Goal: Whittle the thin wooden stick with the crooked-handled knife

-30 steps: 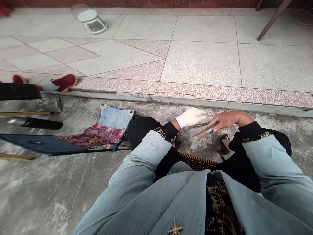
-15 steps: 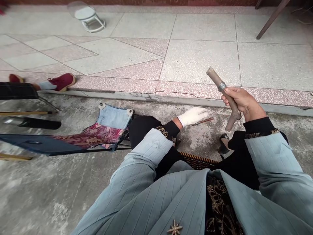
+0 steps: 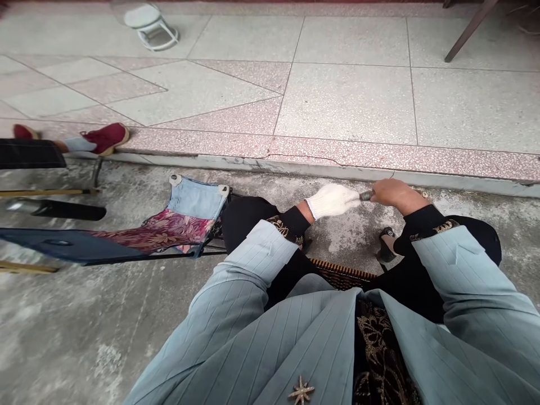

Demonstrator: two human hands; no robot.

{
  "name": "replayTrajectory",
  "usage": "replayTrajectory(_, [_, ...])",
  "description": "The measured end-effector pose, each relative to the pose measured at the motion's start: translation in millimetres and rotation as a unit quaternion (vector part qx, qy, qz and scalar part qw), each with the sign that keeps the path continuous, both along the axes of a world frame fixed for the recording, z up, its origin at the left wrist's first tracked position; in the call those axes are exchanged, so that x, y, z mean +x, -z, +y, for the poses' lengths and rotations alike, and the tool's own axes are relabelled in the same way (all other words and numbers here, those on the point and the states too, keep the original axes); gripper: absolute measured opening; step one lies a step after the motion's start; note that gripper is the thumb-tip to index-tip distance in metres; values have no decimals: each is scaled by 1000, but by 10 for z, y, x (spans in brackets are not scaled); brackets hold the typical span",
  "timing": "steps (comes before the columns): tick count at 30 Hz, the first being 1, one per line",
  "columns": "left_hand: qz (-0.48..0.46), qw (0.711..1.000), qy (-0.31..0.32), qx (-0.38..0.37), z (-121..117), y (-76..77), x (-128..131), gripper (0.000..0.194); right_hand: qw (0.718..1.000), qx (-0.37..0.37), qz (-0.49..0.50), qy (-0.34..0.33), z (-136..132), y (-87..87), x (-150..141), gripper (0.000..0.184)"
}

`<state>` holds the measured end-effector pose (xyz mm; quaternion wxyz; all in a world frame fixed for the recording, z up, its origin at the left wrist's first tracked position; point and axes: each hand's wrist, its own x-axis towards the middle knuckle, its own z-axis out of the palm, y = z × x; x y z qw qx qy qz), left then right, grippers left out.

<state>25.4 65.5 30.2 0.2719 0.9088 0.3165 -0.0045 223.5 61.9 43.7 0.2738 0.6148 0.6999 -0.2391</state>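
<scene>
My left hand (image 3: pixel 332 201), in a white knitted glove, is closed around one end of a forked wooden stick. That end of the stick and the thin reddish-brown rods seen in this hand earlier are hidden. A band of grey wire (image 3: pixel 367 195) wound round the stick shows in the gap between my hands. My bare right hand (image 3: pixel 392 192) wraps the stick just right of the wire. Past the right wrist the stick's other cut end (image 3: pixel 424 194) peeks out. Both hands are level, above the concrete ground in front of my knees.
A raised tiled step (image 3: pixel 358 101) runs across in front. A folding chair (image 3: pixel 177 225) of denim and floral cloth stands at my left, with a black bottle (image 3: pixel 71 210) beyond it. Another person's red shoe (image 3: pixel 107 139) rests by the step. A white stool (image 3: pixel 154 28) stands farther back.
My right hand has swung the stick down and left from upright, bringing its wire-wound part to my left glove. The left hand has stayed nearly in place and now closes over the stick's end.
</scene>
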Motion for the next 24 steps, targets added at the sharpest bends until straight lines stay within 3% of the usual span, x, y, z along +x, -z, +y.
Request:
replayTrajectory(4, [11,999,2,39,63,13,-25,40,985,-120,82,-89,-74,-57,-17,18])
replayTrajectory(8, [-18,999,-42,0,190,97,-56,38,918,-223,319,-74,-91,-257,149,32])
replayTrajectory(12, [-103,987,-79,-91,217,126,-40,39,861,-80,496,80,-83,-435,346,39])
replayTrajectory(14, [-133,980,-79,-123,160,95,-8,45,826,4,537,171,-57,-433,391,35])
replayTrajectory(16, [-131,980,-44,-147,84,50,33,46,813,74,525,240,-12,-372,393,32])
replayTrajectory(17, [-121,981,-21,-150,49,30,53,44,826,102,489,262,14,-330,382,30])
replayTrajectory(19, [-97,986,13,-137,0,3,86,39,882,144,362,266,64,-246,343,28])
replayTrajectory(22, [-55,993,31,-100,-23,-4,99,34,963,147,151,166,96,-160,262,32])
replayTrajectory(24, [-33,996,31,-75,-21,1,84,34,989,94,69,93,81,-135,200,33])
